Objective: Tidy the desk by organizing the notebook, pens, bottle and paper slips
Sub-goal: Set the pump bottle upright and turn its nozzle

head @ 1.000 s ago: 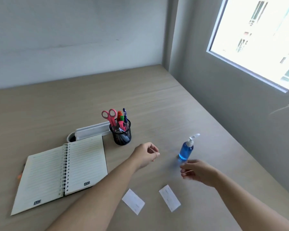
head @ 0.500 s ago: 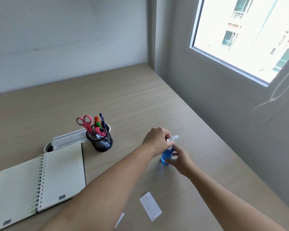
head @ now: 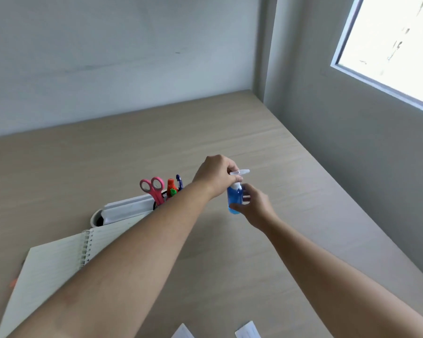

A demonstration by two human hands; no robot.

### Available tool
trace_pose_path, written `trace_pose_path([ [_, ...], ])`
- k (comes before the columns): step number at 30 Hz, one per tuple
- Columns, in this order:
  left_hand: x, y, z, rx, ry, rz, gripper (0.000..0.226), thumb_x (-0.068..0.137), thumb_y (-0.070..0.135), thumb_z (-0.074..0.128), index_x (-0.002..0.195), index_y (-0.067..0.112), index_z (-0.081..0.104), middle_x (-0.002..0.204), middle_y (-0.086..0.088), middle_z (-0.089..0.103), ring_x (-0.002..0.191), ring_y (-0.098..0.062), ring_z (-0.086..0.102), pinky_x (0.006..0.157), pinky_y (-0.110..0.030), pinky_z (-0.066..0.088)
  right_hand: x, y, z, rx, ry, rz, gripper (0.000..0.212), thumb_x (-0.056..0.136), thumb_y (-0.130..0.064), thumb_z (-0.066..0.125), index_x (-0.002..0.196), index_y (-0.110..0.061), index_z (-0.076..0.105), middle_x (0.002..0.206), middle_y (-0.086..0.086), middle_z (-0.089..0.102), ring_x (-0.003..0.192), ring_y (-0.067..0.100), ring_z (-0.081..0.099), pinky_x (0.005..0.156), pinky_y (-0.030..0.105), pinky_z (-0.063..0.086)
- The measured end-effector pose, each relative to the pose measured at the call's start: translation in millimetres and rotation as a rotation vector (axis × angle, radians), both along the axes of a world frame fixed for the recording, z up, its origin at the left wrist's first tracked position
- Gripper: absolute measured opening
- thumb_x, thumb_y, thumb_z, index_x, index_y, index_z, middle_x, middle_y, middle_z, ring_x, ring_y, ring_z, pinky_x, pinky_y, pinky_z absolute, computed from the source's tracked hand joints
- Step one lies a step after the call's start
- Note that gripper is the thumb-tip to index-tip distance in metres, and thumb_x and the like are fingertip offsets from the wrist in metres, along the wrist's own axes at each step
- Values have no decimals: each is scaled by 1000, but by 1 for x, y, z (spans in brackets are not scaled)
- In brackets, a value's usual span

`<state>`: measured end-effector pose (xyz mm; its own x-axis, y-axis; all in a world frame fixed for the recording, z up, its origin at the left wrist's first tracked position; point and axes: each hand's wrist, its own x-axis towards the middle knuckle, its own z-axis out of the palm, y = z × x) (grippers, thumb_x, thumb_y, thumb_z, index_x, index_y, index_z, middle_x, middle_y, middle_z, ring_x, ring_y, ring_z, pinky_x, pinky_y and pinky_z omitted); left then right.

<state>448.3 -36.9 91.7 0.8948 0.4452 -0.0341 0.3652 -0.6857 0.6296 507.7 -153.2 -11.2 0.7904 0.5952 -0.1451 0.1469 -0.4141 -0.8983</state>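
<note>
At the bottom edge of the frame, right of centre, the corners of two white paper slips [head: 247, 331] are seen lying flat on the wooden bench [head: 266, 152], slightly apart from each other. At lower left an open spiral notebook [head: 49, 267] is laid flat, its right page partly covered by the left forearm. Beyond it, a white rounded tray [head: 122, 211] is set touching the notebook's far edge, and just behind that a dark mesh pen holder [head: 164, 195] is stood, in which pink-handled scissors [head: 154, 187], an orange and green marker [head: 171, 187] and a blue pen [head: 178, 181] are held upright. In the centre of the frame the small blue bottle [head: 234, 200] is gripped from both sides: its lower body is clasped by the curled fingers of the right hand [head: 253, 206], while its white pump head is pinched from above by the closed left hand [head: 215, 174]. Whether the bottle's base is touching the bench cannot be told.
</note>
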Motion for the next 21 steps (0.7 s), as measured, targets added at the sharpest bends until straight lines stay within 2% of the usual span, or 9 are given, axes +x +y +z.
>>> trace_pose_path([
  [3,4,17,-9,2,13,32,14,76,21,75,88,15,75,86,-5,72,78,-21,61,70,-27,47,3,19,-8,-14,2,24,39,71,-14,77,105,-20,59,99,-3,63,88,12,61,62,19,46],
  [9,1,26,-30,-15,8,20,13,77,20,74,89,15,75,78,0,68,74,-16,58,65,-22,39,0,28,-27,-29,-11,35,46,71,-14,78,113,-18,58,101,-2,62,91,15,61,65,16,43],
  [12,0,24,-30,-13,0,0,15,78,21,74,91,15,74,77,2,67,72,-15,58,63,-23,40,-1,28,-28,-38,-30,34,49,72,-15,78,116,-19,57,106,-1,63,93,13,59,70,19,43],
  [16,-3,22,-28,-9,12,10,17,77,21,75,93,15,74,82,1,69,75,-14,60,67,-23,42,0,25,-23,-88,-27,58,52,70,-16,80,117,-18,56,111,3,65,91,12,59,64,13,44],
  [18,-6,22,-26,-3,48,0,21,76,21,76,96,16,73,90,-2,71,80,-16,61,70,-25,44,0,22,-20,-136,-33,92,59,69,-19,81,121,-18,53,116,5,62,97,17,59,73,22,50],
  [20,-12,21,-21,16,88,-26,34,76,22,77,108,16,68,101,-1,70,88,-16,62,77,-27,47,-2,14,-16,-209,-61,116,67,69,-24,82,127,-18,49,122,8,58,106,23,57,84,34,51],
  [21,-17,21,-18,25,94,-27,42,76,24,77,115,15,65,106,0,67,92,-16,61,81,-28,48,-4,8,-14,-236,-66,120,70,69,-25,82,129,-18,47,125,9,56,110,24,56,84,35,50],
])
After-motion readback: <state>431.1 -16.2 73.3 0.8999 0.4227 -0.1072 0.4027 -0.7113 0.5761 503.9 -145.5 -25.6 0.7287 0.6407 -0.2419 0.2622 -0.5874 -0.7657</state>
